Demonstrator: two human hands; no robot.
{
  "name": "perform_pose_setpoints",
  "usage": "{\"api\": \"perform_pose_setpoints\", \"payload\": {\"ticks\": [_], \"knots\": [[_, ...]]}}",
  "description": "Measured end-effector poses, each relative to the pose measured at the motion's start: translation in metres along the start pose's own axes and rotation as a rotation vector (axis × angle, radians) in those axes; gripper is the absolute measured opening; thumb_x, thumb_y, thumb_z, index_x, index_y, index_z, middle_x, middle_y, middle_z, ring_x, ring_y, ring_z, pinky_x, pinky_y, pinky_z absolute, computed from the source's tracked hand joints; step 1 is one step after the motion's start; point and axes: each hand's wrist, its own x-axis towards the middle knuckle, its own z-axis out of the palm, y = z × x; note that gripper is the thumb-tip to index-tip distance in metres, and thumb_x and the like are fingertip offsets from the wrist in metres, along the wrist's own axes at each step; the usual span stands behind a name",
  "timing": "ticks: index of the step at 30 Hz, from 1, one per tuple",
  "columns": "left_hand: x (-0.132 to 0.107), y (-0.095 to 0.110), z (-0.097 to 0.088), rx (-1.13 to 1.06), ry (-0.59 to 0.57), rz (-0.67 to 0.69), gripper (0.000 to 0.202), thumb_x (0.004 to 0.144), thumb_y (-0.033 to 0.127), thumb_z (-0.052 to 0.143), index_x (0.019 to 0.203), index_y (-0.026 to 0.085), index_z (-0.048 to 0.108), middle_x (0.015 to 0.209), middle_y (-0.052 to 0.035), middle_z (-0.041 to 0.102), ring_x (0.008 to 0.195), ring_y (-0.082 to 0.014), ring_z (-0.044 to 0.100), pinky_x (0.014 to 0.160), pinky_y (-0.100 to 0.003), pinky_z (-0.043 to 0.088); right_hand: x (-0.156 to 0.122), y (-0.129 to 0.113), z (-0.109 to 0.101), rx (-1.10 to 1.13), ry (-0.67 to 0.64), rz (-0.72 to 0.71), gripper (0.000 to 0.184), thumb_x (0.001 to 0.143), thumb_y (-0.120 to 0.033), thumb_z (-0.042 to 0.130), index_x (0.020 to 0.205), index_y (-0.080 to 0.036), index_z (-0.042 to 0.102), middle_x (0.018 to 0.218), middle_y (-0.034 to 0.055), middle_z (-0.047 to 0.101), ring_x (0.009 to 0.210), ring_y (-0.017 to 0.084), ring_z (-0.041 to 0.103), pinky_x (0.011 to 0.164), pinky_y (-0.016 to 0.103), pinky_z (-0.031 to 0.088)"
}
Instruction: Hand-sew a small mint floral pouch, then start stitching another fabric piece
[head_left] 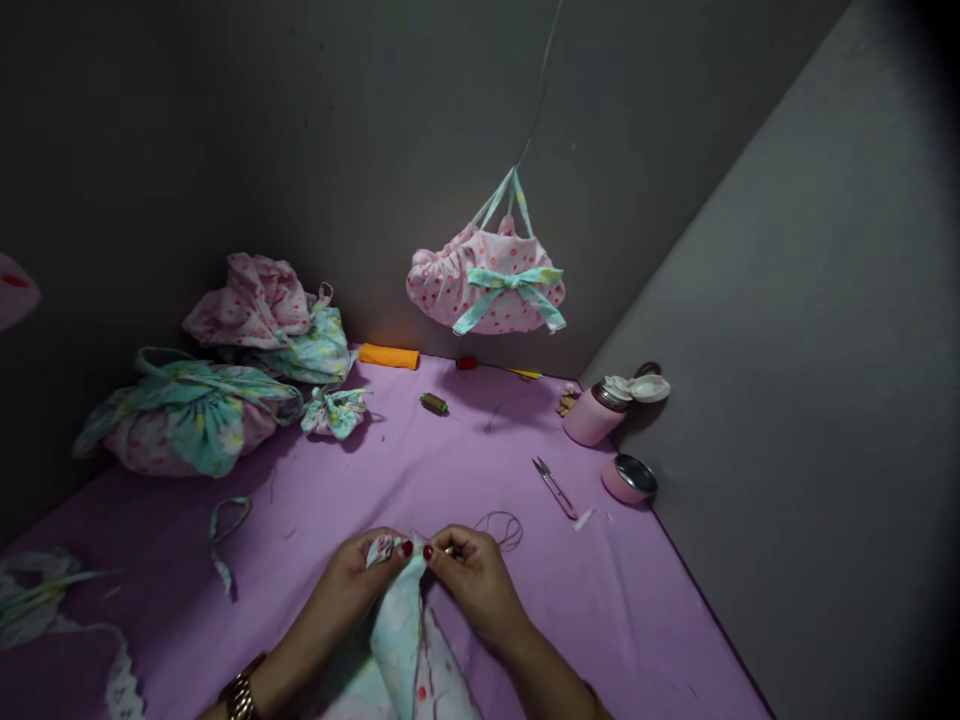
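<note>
I see my left hand (364, 575) and right hand (469, 575) meeting at the near edge of the counter (420, 460), both pinched shut on the gathered top of a fabric piece (397, 630). It is soft cotton, mint with pale flowers on one face and pink with red dots on the other, bunched into folds between my fingertips. A loop of thread (501, 527) lies just beside my right hand. I can read no label or writing anywhere. The counter wears a smooth purple cloth. Farther off lie small metal snips (553, 487), a pink flask (596, 410) with its round steel-lined cup (630, 478), an orange roll (388, 356), and a finished dotted pouch (487, 280) hanging with a mint bow.
</note>
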Motion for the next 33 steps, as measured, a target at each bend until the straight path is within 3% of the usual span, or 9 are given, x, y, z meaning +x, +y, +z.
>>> {"api": "perform_pose_setpoints", "payload": {"ticks": [3, 9, 14, 18, 24, 33], "knots": [[0.001, -0.001, 0.000, -0.007, 0.000, -0.022, 0.038, 0.063, 0.049, 0.073, 0.069, 0.012, 0.063, 0.056, -0.0001, 0.057, 0.051, -0.0122, 0.049, 0.051, -0.024, 0.039, 0.000, 0.002, -0.002, -0.036, 0.021, -0.012, 0.018, 0.077, -0.029, 0.061, 0.067, -0.014, 0.061, 0.060, 0.0000, 0.055, 0.056, 0.012, 0.049, 0.054, 0.022, 0.036], [0.003, -0.005, -0.004, -0.015, 0.024, -0.044, 0.038, 0.065, 0.048, 0.073, 0.067, 0.013, 0.061, 0.054, 0.0008, 0.055, 0.048, -0.0113, 0.047, 0.047, -0.022, 0.036, -0.003, 0.002, -0.007, -0.134, 0.076, -0.108, 0.012, 0.087, -0.026, 0.047, 0.084, -0.018, 0.055, 0.059, -0.0051, 0.046, 0.051, 0.009, 0.041, 0.047, 0.019, 0.032], [0.001, -0.002, -0.002, -0.036, 0.029, -0.047, 0.036, 0.066, 0.046, 0.073, 0.068, 0.012, 0.063, 0.054, 0.0008, 0.056, 0.048, -0.0112, 0.047, 0.048, -0.022, 0.037, -0.007, -0.013, -0.011, -0.268, 0.041, -0.200, 0.017, 0.087, -0.021, 0.048, 0.082, -0.018, 0.064, 0.065, -0.0008, 0.061, 0.055, 0.011, 0.055, 0.053, 0.021, 0.042], [-0.002, 0.003, -0.001, -0.045, 0.034, -0.039, 0.031, 0.066, 0.041, 0.074, 0.071, 0.012, 0.065, 0.060, -0.0030, 0.062, 0.055, -0.0146, 0.054, 0.054, -0.025, 0.042, -0.010, -0.017, -0.008, -0.287, -0.020, -0.238, 0.023, 0.082, -0.013, 0.053, 0.089, -0.024, 0.073, 0.080, 0.0007, 0.073, 0.076, 0.016, 0.067, 0.069, 0.025, 0.050], [-0.001, 0.002, -0.001, -0.045, 0.028, -0.017, 0.032, 0.065, 0.042, 0.073, 0.073, 0.012, 0.067, 0.060, -0.0036, 0.063, 0.055, -0.0154, 0.055, 0.055, -0.026, 0.043, -0.010, -0.015, -0.005, -0.303, -0.013, -0.227, 0.033, 0.082, -0.009, 0.054, 0.100, -0.030, 0.072, 0.089, 0.0005, 0.074, 0.079, 0.018, 0.069, 0.072, 0.029, 0.053], [-0.002, 0.002, -0.002, -0.055, 0.038, -0.024, 0.030, 0.065, 0.039, 0.075, 0.071, 0.011, 0.067, 0.060, -0.0033, 0.062, 0.054, -0.0144, 0.053, 0.054, -0.026, 0.041, -0.010, -0.016, -0.005, -0.334, -0.024, -0.231, 0.035, 0.082, -0.008, 0.053, 0.103, -0.030, 0.070, 0.093, 0.0007, 0.074, 0.083, 0.019, 0.070, 0.074, 0.030, 0.054]]}}
